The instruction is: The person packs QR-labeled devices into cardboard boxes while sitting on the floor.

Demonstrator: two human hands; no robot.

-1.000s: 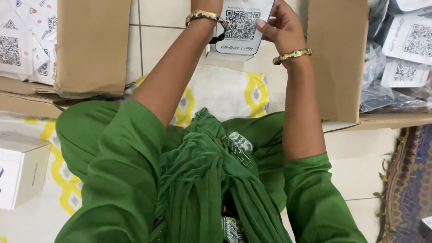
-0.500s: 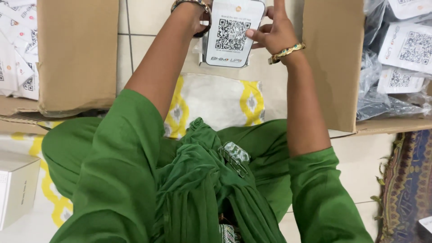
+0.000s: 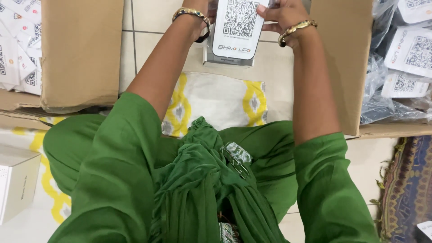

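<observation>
A pale tiled floor [image 3: 148,27] runs under everything, with a white cloth patterned in yellow [image 3: 216,101] spread across it at the centre. The person sits over it in green clothing, both bare arms reaching toward twelve o'clock. There a white card printed with a square code [image 3: 240,27] stands upright, just in front of a small grey-and-white box [image 3: 225,58] that rests on the floor. The right hand [image 3: 283,13] pinches the card's right edge between thumb and fingers. The left hand [image 3: 202,13] is mostly cut off by the top of the frame and hidden behind the card, so its grip cannot be told; its wrist carries a gold bangle [image 3: 191,13].

At ten o'clock lies a brown carton flap [image 3: 81,49], with a heap of similar printed cards [image 3: 18,49] beyond it at nine. At two o'clock another carton wall [image 3: 342,58] stands close to the right forearm, and plastic-bagged cards [image 3: 400,58] fill the box at three.

The hold seems light and one-sided, so the card could likely twist or slip out if the fingers relax. The right elbow has little clearance from the carton wall and might knock it. Free room is narrow: a strip of floor and cloth between the two cartons.
</observation>
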